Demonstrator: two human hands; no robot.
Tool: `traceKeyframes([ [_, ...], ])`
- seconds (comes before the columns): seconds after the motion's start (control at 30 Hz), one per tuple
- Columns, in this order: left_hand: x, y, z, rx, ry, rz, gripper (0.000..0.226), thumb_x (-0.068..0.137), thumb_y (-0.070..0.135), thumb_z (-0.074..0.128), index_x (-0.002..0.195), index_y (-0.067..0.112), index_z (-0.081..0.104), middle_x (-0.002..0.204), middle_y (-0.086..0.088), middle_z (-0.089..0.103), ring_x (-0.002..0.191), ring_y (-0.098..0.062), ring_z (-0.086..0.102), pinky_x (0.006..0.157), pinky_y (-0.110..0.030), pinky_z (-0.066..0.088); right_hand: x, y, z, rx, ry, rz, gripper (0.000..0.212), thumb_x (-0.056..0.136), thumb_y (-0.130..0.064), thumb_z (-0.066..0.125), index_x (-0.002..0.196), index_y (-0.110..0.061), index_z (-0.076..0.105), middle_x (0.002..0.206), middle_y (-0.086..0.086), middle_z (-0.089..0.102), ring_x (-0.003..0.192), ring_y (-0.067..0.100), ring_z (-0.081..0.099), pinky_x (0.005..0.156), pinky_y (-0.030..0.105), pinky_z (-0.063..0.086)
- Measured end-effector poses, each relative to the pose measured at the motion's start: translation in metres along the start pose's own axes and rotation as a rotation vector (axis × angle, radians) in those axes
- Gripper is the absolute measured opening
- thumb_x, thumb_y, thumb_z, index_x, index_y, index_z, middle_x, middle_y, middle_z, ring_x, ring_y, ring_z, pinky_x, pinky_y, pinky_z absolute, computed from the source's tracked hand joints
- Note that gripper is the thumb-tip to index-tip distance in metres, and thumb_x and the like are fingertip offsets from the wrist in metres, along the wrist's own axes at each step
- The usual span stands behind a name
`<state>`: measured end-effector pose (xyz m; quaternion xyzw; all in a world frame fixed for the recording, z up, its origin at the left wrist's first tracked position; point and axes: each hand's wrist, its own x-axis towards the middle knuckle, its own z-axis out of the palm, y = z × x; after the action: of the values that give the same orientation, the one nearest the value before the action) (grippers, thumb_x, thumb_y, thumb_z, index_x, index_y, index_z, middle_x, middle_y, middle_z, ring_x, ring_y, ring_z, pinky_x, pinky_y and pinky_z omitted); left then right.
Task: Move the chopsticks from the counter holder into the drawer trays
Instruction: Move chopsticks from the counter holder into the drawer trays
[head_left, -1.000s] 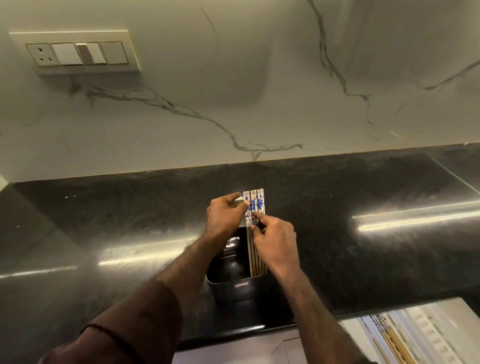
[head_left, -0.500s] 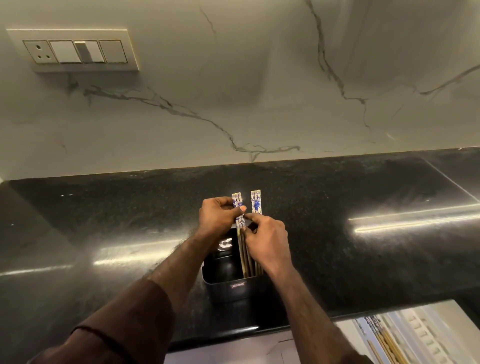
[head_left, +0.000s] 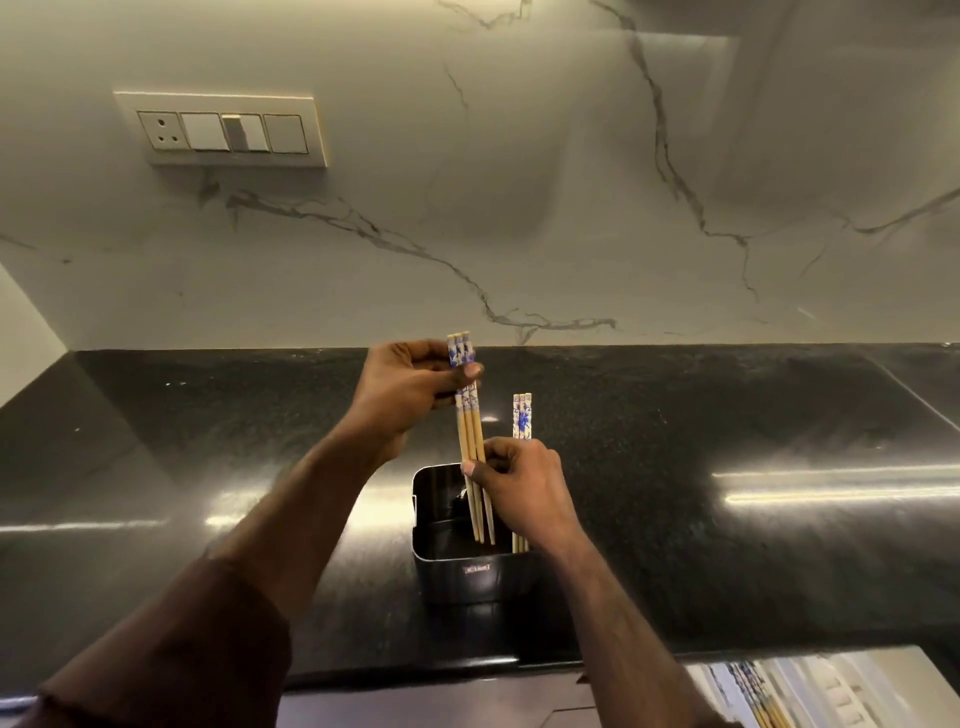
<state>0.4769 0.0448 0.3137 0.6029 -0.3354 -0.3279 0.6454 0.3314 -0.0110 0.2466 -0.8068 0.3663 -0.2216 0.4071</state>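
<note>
We face a pale marble wall (head_left: 519, 208) crossed by thin dark veins. A cream switch plate (head_left: 221, 130) with a socket and switches sits on it at upper left. Below runs a polished black stone counter (head_left: 727, 415), speckled, with long bright streaks of reflected light on both sides.

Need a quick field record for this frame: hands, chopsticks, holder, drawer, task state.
left hand: pinching decorated tops of a lifted chopstick bundle
right hand: gripping the same bundle lower down, at the holder's rim
lifted bundle: about three sticks, tips still inside the holder
remaining chopsticks: standing in the holder's right side, behind the right hand
holder: dark square container on the black counter
drawer tray: open, lower right, chopsticks already inside
task state: bundle not yet clear of the holder
</note>
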Motion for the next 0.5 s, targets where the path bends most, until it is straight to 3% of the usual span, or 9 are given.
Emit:
traceKeyframes([
  [0.17, -0.027, 0.039, -0.002, -0.049, -0.003, 0.038, 0.031, 0.062, 0.012, 0.079, 0.092, 0.008, 0.072, 0.088, -0.011, 0.076, 0.081, -0.022, 0.074, 0.073, -0.031, 0.061, -0.015, -0.023, -0.012, 0.072, -0.013, -0.076, 0.017, 0.086, -0.022, 0.070, 0.103, -0.019, 0.073, 0.087, -0.008, 0.073, 0.081, 0.000, 0.067, 0.075, 0.016, 0.053],
  [0.3, -0.052, 0.064, 0.000, -0.038, 0.005, 0.103, 0.021, 0.071, 0.004, 0.079, 0.091, 0.007, 0.073, 0.088, -0.013, 0.076, 0.081, -0.022, 0.074, 0.076, -0.034, 0.061, -0.035, -0.043, -0.024, 0.096, 0.017, -0.116, 0.015, 0.086, -0.021, 0.070, 0.101, -0.018, 0.073, 0.083, -0.009, 0.072, 0.077, 0.000, 0.068, 0.071, 0.014, 0.054],
  [0.43, -0.083, 0.084, 0.004, -0.036, -0.037, 0.154, 0.024, 0.061, 0.012, 0.080, 0.084, 0.012, 0.074, 0.085, -0.012, 0.076, 0.080, -0.023, 0.074, 0.074, -0.034, 0.061, -0.064, -0.059, -0.036, 0.083, 0.052, -0.138, 0.015, 0.087, -0.021, 0.069, 0.101, -0.018, 0.072, 0.082, -0.009, 0.071, 0.075, 0.001, 0.068, 0.061, 0.006, 0.049],
  [0.5, -0.103, 0.088, 0.006, -0.052, -0.051, 0.163, 0.027, 0.057, 0.016, 0.080, 0.083, 0.012, 0.074, 0.086, -0.013, 0.076, 0.082, -0.024, 0.074, 0.074, -0.034, 0.061, -0.085, -0.062, -0.041, 0.074, 0.065, -0.130, 0.014, 0.087, -0.020, 0.069, 0.100, -0.018, 0.072, 0.082, -0.008, 0.071, 0.075, 0.001, 0.068, 0.063, 0.008, 0.050],
])
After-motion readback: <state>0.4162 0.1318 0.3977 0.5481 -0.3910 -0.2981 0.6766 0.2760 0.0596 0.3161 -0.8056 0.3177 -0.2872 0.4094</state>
